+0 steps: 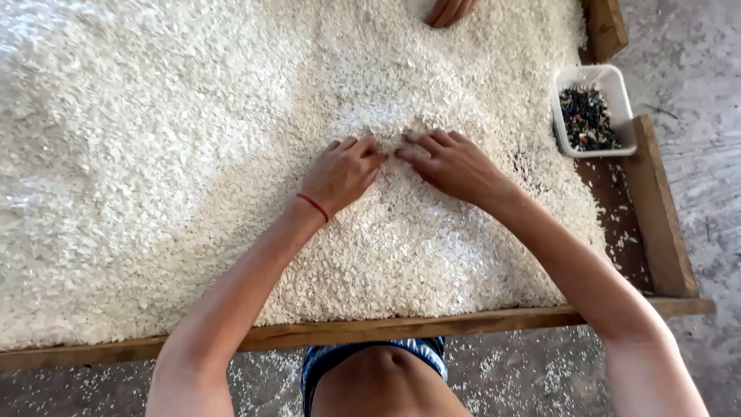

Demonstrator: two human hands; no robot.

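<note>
My left hand and right hand lie flat, fingertips together, raking pale flakes left of the small white plastic tub for picked-out dark bits.

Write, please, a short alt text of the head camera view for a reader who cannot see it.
A person's left hand and right hand press side by side into a wide layer of white flakes on a wooden-rimmed table. A small white tray of dark bits stands at the right edge, and another person's fingers touch the flakes at the top.
</note>
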